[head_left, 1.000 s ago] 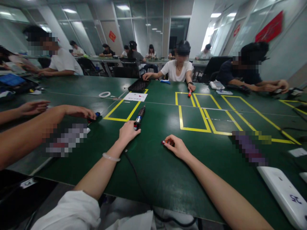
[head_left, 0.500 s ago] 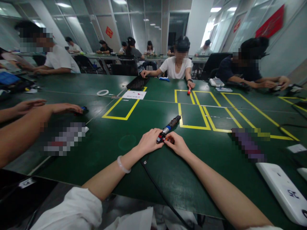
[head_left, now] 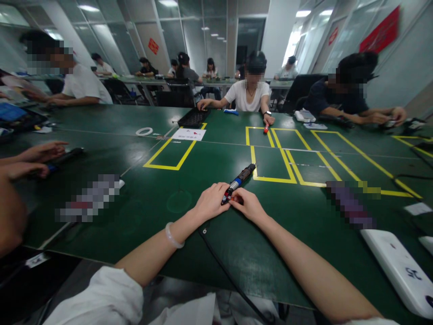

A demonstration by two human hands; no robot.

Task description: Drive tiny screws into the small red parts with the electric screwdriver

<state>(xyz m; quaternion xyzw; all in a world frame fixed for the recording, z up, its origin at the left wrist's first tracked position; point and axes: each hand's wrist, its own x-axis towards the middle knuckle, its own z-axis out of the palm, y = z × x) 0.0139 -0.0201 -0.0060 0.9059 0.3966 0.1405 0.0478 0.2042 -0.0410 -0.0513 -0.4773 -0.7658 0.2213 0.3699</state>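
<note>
An opened, slim black handheld device, with a blue and silver cylinder and some red parts inside, lies slanted on the green table. Its far end points up and right. My left hand is closed around the near end from the left and holds it. At that same end my right hand has thumb and forefinger pinched together; whatever is between them is too small and hidden to name. A pale bangle is on my left wrist.
Yellow tape marks boxes ahead. A black cable runs toward me. To the right lies a white numbered case; further off are a black tray and a white ring. A co-worker's hands work at left.
My hands stay at the device's near end, and the right fingertips have shifted slightly. The co-worker at left has drawn their hands back to the left, with a dark device now showing beside them.
</note>
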